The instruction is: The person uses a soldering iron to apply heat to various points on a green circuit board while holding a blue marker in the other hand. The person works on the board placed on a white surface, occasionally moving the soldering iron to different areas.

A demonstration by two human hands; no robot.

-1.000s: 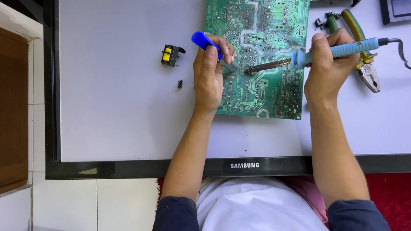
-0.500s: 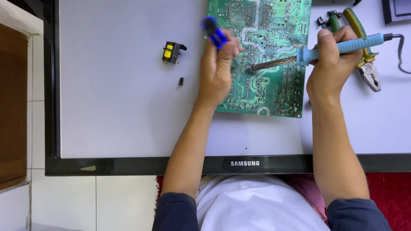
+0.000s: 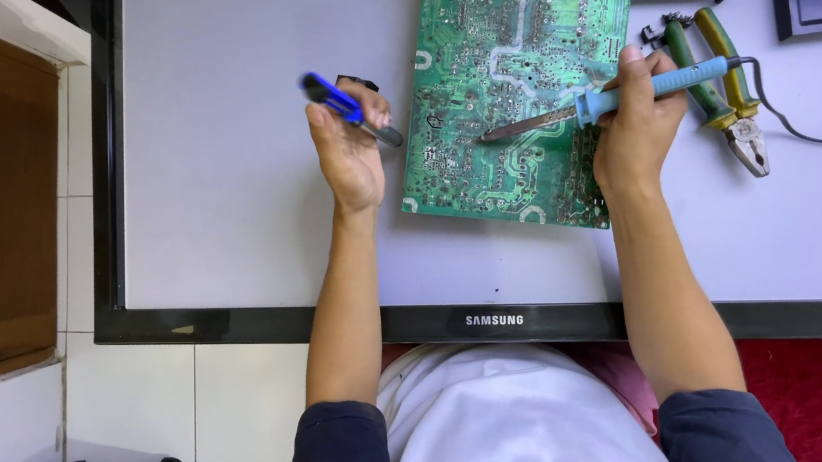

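Fingers of the left hand (image 3: 348, 152) curl around a blue-handled tool (image 3: 349, 109), just left of the green circuit board (image 3: 527, 79). The right hand (image 3: 637, 124) grips a soldering iron (image 3: 610, 101) by its blue handle — its tip rests on the board. Green-handled pliers (image 3: 718, 81) lie just beside the right hand — all on the white panel (image 3: 225, 179).

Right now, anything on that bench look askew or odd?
The green circuit board lies skewed to the panel edge and solder side up, with the soldering iron in the right hand on it. Pliers lie loose beside it. No damage visible.
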